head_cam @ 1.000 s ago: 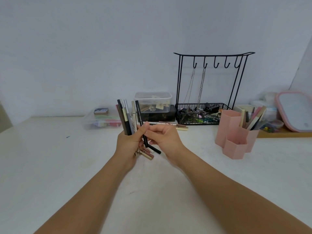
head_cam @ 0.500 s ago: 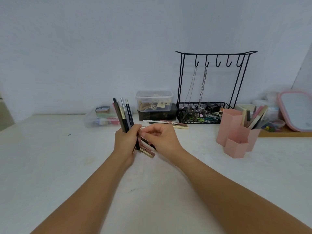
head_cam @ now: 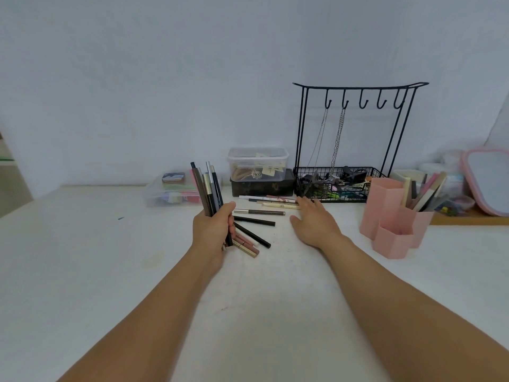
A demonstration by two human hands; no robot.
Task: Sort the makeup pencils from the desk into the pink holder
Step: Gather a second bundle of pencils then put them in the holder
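White desk (head_cam: 82,271), pale grey wall (head_cam: 137,78). Pink holder (head_cam: 391,216) of hexagonal cups. Black wire rack (head_cam: 358,89) with silvery chains (head_cam: 337,139). Held pencils (head_cam: 208,188) black, brown, silver and gold; loose pencils (head_cam: 259,212) black, white, cream, dusty pink (one gold-tipped). Clear tub (head_cam: 257,164) over dark mottled box (head_cam: 261,186). Pink-rimmed mirror (head_cam: 487,180).

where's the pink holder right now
In the head view the pink holder stands on the right side of the desk, just in front of the black wire jewelry stand and to the right of the open right hand.
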